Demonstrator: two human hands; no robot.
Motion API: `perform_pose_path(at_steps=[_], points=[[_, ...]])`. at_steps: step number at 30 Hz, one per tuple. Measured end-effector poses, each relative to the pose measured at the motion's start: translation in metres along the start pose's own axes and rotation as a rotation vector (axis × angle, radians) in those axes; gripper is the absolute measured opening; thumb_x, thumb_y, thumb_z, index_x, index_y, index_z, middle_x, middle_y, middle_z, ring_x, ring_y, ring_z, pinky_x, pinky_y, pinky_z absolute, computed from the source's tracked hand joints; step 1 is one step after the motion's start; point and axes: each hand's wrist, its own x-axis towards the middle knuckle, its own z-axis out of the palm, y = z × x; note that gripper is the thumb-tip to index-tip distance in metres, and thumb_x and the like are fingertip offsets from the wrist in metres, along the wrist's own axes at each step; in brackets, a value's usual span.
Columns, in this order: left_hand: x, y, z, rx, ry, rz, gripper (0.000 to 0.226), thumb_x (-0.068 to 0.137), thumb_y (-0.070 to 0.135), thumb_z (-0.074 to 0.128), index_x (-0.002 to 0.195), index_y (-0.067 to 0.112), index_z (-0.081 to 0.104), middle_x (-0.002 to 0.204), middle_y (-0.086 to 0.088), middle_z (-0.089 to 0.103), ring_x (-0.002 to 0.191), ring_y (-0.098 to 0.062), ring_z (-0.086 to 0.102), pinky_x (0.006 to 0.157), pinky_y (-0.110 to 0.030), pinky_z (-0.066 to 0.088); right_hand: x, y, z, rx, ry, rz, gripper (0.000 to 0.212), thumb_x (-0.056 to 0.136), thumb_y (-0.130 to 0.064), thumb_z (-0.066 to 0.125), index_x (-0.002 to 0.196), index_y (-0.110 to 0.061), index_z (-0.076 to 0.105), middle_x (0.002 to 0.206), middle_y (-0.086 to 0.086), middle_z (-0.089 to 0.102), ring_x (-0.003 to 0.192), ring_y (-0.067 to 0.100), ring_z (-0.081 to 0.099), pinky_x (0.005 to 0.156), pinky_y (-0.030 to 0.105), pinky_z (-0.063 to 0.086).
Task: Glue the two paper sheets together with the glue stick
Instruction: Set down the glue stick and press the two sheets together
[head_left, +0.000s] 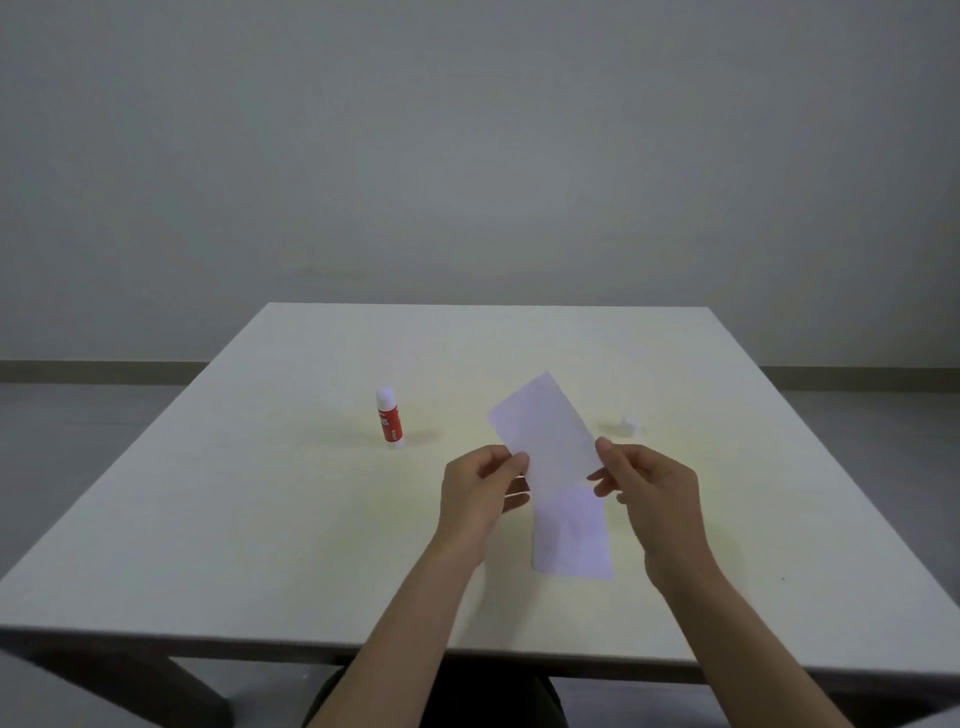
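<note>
- Head view: glue stick stands uncapped on the table, left of the hands; its cap lies well apart on the right.
- Gluing seems done; 2 sheets are left to join and press.
- Left hand and right hand each pinch an edge of the upper sheet, raised and tilted.
- Lower sheet lies flat beneath.

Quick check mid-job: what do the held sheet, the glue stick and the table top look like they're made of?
Held sheet: thin white paper, matte; it looks flat and slightly translucent between the left hand and right hand.
Glue stick: likely smooth plastic, a red-labelled body with a white top.
Table top: pale, matte, probably laminate board; the look leaves it open.
</note>
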Motion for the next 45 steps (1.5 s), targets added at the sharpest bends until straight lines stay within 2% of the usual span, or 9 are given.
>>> perform_pose_path(at_steps=[4, 8, 11, 14, 20, 27, 34, 40, 45], points=[[0.005, 0.003, -0.001, 0.026, 0.024, 0.037, 0.005, 0.083, 0.009, 0.067, 0.083, 0.008, 0.072, 0.086, -0.011, 0.074, 0.070, -0.017, 0.071, 0.060, -0.023, 0.057, 0.006, 0.004, -0.014, -0.072, -0.154, 0.040, 0.011, 0.080, -0.005, 0.068, 0.076, -0.014, 0.073, 0.062, 0.005, 0.072, 0.048, 0.007, 0.058, 0.059, 0.023, 0.043], [0.008, 0.004, 0.004, 0.079, -0.001, 0.043, 0.005, 0.079, 0.007, 0.072, 0.077, 0.012, 0.073, 0.081, -0.009, 0.074, 0.067, -0.019, 0.070, 0.060, -0.024, 0.055, 0.003, 0.013, -0.023, -0.138, -0.284, 0.110, 0.018, 0.078, -0.004, 0.070, 0.089, -0.019, 0.070, 0.060, 0.003, 0.074, 0.047, 0.008, 0.059, 0.056, 0.022, 0.042], [0.008, -0.002, 0.006, 0.241, -0.019, 0.048, 0.005, 0.074, 0.013, 0.077, 0.072, 0.014, 0.073, 0.075, -0.006, 0.075, 0.064, -0.015, 0.070, 0.061, -0.024, 0.054, 0.007, 0.021, -0.029, -0.165, -0.228, 0.139, 0.005, 0.082, -0.010, 0.068, 0.078, -0.012, 0.071, 0.049, -0.002, 0.068, 0.042, 0.007, 0.056, 0.052, 0.023, 0.039], [0.004, -0.012, 0.006, 0.368, -0.018, 0.042, 0.013, 0.069, 0.015, 0.080, 0.062, 0.017, 0.069, 0.064, 0.003, 0.073, 0.055, -0.010, 0.070, 0.053, -0.016, 0.049, 0.013, 0.029, -0.032, -0.188, -0.171, 0.171, 0.020, 0.084, -0.010, 0.066, 0.065, -0.005, 0.068, 0.043, -0.004, 0.060, 0.038, 0.008, 0.050, 0.047, 0.023, 0.035], [0.002, -0.023, 0.003, 0.548, 0.001, 0.058, 0.014, 0.068, 0.020, 0.081, 0.058, 0.019, 0.070, 0.059, 0.005, 0.072, 0.054, -0.007, 0.069, 0.065, -0.023, 0.053, 0.013, 0.043, -0.027, -0.248, -0.159, 0.258, 0.020, 0.078, -0.005, 0.071, 0.059, -0.005, 0.064, 0.043, 0.000, 0.058, 0.030, 0.008, 0.041, 0.034, 0.016, 0.031], [0.005, -0.024, 0.001, 0.599, -0.021, 0.045, 0.014, 0.067, 0.021, 0.081, 0.060, 0.018, 0.070, 0.055, 0.009, 0.070, 0.050, -0.002, 0.066, 0.061, -0.020, 0.049, 0.015, 0.045, -0.027, -0.266, -0.186, 0.280, 0.016, 0.077, -0.004, 0.070, 0.062, -0.001, 0.065, 0.046, 0.006, 0.059, 0.030, 0.012, 0.041, 0.035, 0.021, 0.033], [0.005, -0.025, 0.001, 0.636, -0.030, 0.062, 0.013, 0.068, 0.018, 0.081, 0.061, 0.017, 0.070, 0.059, 0.006, 0.071, 0.051, -0.004, 0.066, 0.067, -0.025, 0.054, 0.015, 0.047, -0.026, -0.321, -0.197, 0.246, 0.018, 0.076, -0.005, 0.071, 0.061, -0.003, 0.064, 0.045, 0.006, 0.060, 0.028, 0.013, 0.044, 0.036, 0.022, 0.036], [0.005, -0.024, 0.001, 0.664, -0.046, 0.062, 0.015, 0.068, 0.017, 0.081, 0.060, 0.017, 0.069, 0.065, 0.000, 0.074, 0.060, -0.013, 0.070, 0.073, -0.032, 0.055, 0.015, 0.049, -0.025, -0.370, -0.204, 0.222, 0.019, 0.076, -0.004, 0.071, 0.059, -0.005, 0.063, 0.041, 0.003, 0.060, 0.028, 0.012, 0.046, 0.036, 0.020, 0.039], [0.006, -0.026, 0.002, 0.713, -0.043, 0.076, 0.015, 0.067, 0.018, 0.081, 0.059, 0.018, 0.068, 0.060, 0.002, 0.072, 0.064, -0.017, 0.071, 0.072, -0.033, 0.055, 0.014, 0.049, -0.024, -0.398, -0.203, 0.213, 0.018, 0.077, -0.002, 0.070, 0.061, -0.003, 0.062, 0.046, 0.008, 0.060, 0.026, 0.009, 0.045, 0.034, 0.019, 0.038]])
